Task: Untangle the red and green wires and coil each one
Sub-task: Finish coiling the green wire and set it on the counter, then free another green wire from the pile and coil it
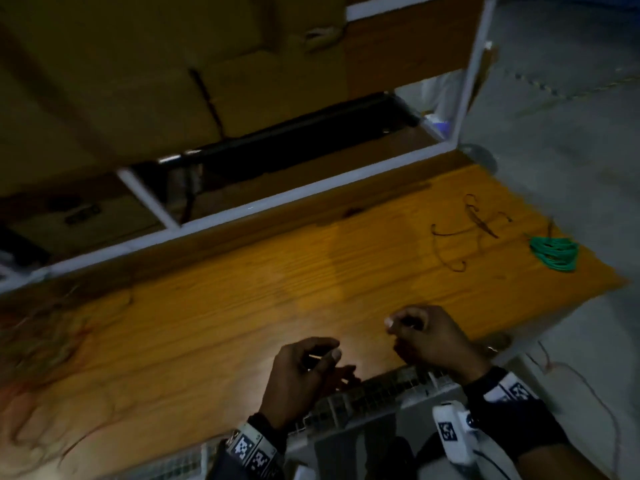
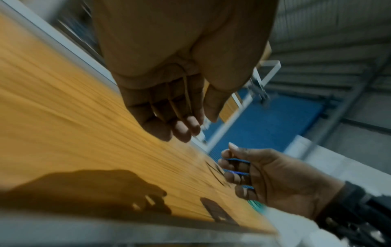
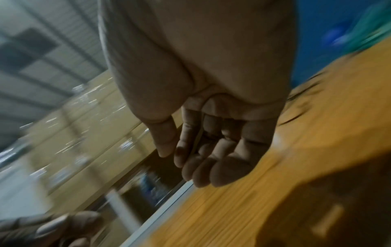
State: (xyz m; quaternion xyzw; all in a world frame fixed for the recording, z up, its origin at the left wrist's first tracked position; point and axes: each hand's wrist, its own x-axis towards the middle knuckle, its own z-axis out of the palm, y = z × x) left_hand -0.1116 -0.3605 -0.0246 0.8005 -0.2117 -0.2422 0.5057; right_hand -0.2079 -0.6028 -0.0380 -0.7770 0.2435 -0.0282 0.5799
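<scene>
The green wire (image 1: 554, 253) lies coiled at the right end of the wooden table (image 1: 242, 289). Loose dark red wire (image 1: 474, 230) sprawls just left of it. Both hands hover over the table's near edge. My left hand (image 1: 332, 358) has its fingers curled, and thin strands of the red wire (image 2: 187, 97) run across them. My right hand (image 1: 398, 323) is a little right and further in, with thumb and forefinger pinched together. A thin strand (image 3: 195, 142) runs along its forefinger. The picture is dim and blurred, so the wire between the hands is hard to trace.
A white frame rail (image 1: 277, 202) runs along the table's far edge, with cardboard boxes (image 1: 173, 81) behind it. A wire mesh panel (image 1: 374, 393) sits under the hands at the near edge. A thin reddish strand (image 1: 568, 372) hangs off the front right corner over the grey floor.
</scene>
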